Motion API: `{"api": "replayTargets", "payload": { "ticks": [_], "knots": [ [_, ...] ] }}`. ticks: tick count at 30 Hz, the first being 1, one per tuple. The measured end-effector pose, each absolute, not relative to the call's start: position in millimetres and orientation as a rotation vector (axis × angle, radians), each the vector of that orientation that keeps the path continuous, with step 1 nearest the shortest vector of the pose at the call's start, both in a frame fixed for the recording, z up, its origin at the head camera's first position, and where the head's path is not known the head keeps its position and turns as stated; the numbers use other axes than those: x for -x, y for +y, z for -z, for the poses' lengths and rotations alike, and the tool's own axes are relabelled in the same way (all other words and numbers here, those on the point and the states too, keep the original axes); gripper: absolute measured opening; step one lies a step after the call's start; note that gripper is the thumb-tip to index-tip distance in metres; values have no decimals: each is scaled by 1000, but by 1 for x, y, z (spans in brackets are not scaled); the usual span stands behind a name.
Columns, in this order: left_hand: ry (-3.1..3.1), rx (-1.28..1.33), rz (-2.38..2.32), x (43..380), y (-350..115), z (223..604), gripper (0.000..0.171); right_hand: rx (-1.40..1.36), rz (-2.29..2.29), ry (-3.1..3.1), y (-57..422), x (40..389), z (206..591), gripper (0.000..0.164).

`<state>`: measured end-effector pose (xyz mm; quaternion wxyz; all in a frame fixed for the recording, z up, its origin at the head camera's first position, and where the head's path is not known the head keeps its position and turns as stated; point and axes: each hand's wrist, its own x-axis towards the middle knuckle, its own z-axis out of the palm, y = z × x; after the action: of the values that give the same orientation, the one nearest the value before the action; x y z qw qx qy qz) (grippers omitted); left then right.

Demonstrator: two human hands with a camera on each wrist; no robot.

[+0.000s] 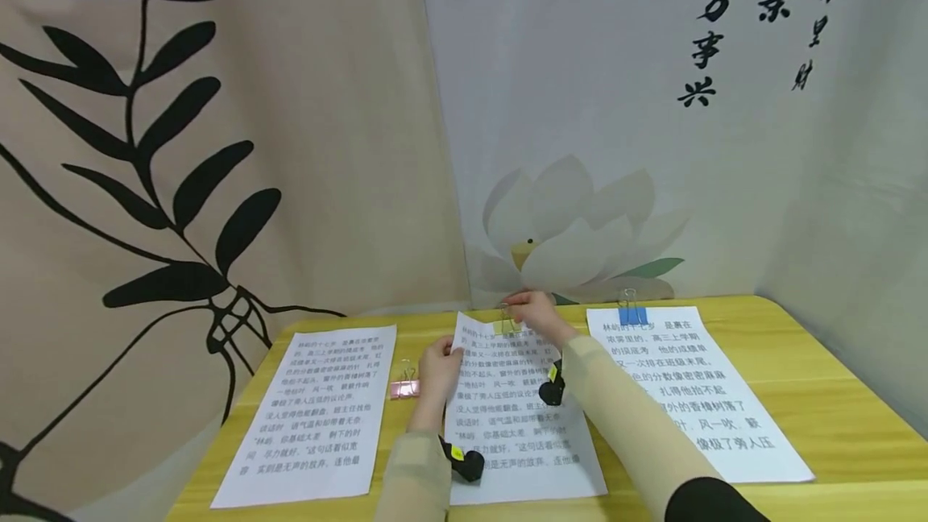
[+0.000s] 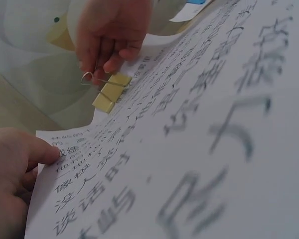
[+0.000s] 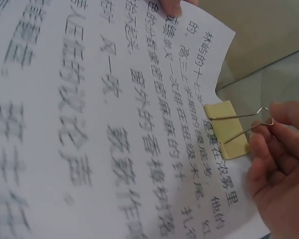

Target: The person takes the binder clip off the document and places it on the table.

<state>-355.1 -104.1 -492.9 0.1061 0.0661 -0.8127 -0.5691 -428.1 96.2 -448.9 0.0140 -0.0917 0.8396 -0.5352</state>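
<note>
The middle printed sheet [image 1: 518,425] lies on the table with its upper part lifted and bent. At its left edge my left hand [image 1: 437,373] pinches it, thumb on the printed face and fingers behind, as the left wrist view shows. A yellow binder clip [image 3: 227,129] sits on the sheet's top edge, over the first lines of print. My right hand [image 1: 540,314] pinches the clip's wire handle [image 3: 264,115] between thumb and fingers; in the left wrist view the right hand [image 2: 114,37] is beyond the clip.
To the left lies another printed sheet [image 1: 312,417], with a pink binder clip [image 1: 404,388] beside it. A third sheet [image 1: 754,425] at the right bears a blue binder clip [image 1: 633,316] on its top edge. Behind the yellow table [image 1: 834,377] hangs a patterned curtain [image 1: 348,143].
</note>
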Motion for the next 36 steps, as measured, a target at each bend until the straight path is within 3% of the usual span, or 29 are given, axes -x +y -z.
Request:
{"api": "replayTargets", "payload": {
  "ticks": [10,23,31,36],
  "knots": [
    [-2378,-182,1753,350,-101,490,22,433,1405,2811,108,429,448,18],
    [-2387,-182,1773,351,-104,492,24,446,1355,2688,108,427,440,18],
    [-2389,-189,1765,352,-104,492,23,573,1388,2601,113,435,442,54],
    [-2393,-188,1753,351,-104,489,23,484,1259,2661,108,433,433,47]
  ]
}}
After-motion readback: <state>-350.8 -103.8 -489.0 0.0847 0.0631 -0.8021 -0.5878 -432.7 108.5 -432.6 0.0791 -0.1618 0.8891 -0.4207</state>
